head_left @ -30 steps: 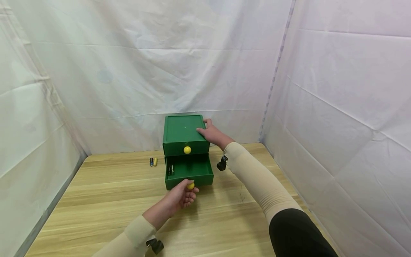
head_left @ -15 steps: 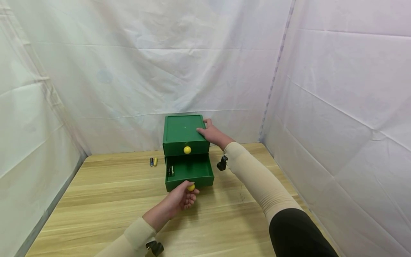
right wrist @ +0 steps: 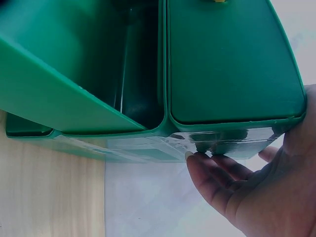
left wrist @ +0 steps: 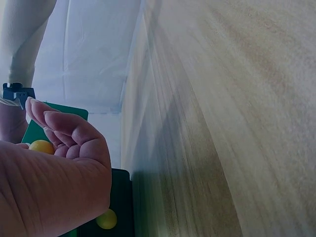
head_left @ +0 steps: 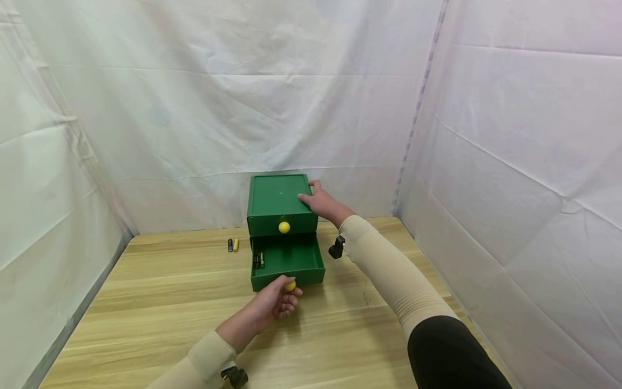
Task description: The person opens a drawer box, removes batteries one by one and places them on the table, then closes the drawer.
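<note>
A green drawer cabinet stands at the back of the table with its middle drawer pulled out. The thumb and fingers of my left hand pinch that drawer's yellow ball knob; the knob also shows beside the curled fingers in the left wrist view. My right hand rests on the cabinet's upper right edge, thumb on top. In the right wrist view, the fingers lie against its taped side. Small dark batteries lie at the drawer's left inside wall.
A dark battery and a yellow battery stand out on the wooden table, left of the cabinet. The closed top drawer has a yellow knob, and the lowest drawer another knob. White sheeting encloses the back and sides.
The middle drawer has slid slightly further out toward me, its knob still pinched by my left hand. My right hand stays where it was on the cabinet.
</note>
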Demonstrator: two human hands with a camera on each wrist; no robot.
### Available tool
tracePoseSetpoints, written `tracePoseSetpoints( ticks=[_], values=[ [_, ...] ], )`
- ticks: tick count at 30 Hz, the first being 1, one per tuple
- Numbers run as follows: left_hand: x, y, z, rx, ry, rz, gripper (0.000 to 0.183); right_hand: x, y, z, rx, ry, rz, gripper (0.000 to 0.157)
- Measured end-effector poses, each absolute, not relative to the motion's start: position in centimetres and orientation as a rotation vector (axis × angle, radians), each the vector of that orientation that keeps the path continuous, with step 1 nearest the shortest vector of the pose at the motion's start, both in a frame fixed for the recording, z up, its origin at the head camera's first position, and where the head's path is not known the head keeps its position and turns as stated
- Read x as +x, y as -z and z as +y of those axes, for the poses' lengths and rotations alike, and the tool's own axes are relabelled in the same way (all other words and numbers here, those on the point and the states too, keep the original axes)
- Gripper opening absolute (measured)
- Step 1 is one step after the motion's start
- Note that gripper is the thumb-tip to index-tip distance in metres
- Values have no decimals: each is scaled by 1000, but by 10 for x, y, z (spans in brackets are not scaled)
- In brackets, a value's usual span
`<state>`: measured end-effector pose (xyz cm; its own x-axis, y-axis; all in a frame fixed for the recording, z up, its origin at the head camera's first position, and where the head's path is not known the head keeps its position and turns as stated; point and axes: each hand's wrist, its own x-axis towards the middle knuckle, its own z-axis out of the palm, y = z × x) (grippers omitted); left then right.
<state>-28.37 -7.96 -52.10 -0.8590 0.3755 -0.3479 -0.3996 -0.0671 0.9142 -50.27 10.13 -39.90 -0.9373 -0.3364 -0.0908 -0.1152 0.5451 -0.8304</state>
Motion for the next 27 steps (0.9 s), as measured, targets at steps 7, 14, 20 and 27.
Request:
tracePoseSetpoints(
  ticks=[7, 14, 20, 27],
  values=[
    [-283, 523, -78, -28, -1980, 1711, 52, -504, 399, 101, -349, 1344, 2532, 75],
    [-282, 524, -77, -25, -1997, 1713, 53, -505, 400, 101, -339, 1336, 2536, 75],
    [-282, 524, -77, -33, -1995, 1711, 56, -501, 400, 103, -388, 1366, 2533, 76],
    [-279, 525, -75, -22, -1894, 1780, 64, -500, 400, 103, -400, 1388, 2525, 76]
  ],
)
